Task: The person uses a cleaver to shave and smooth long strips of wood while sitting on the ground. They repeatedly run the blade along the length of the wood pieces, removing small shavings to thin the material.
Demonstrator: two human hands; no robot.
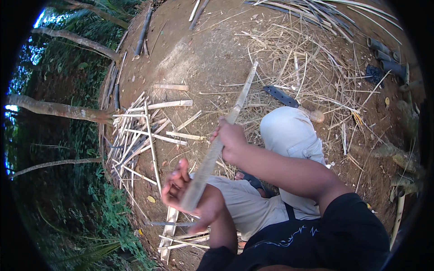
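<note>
A long, flat bamboo strip (pixel 209 165) slants across the middle, its near end toward me. My right hand (pixel 230 140) is closed around it about halfway along. Beneath the near end is my left hand (pixel 194 194), palm up and slightly blurred, with its fingers spread. The strip crosses in front of that palm; whether they touch, I cannot tell. A thin, dark, blade-like piece (pixel 169 223) juts out beside the left thumb, and its other end is hidden. Beside my raised knee lies a large knife with a dark, holed blade (pixel 280 95) and a wooden handle (pixel 315 115).
Split bamboo pieces (pixel 135 131) are heaped on the left. Thin shavings (pixel 298 58) cover the ground ahead and right, below a bundle of long strips (pixel 312 16). Cut bamboo tubes (pixel 392 67) lie at far right. Trees and undergrowth (pixel 58 135) border the left.
</note>
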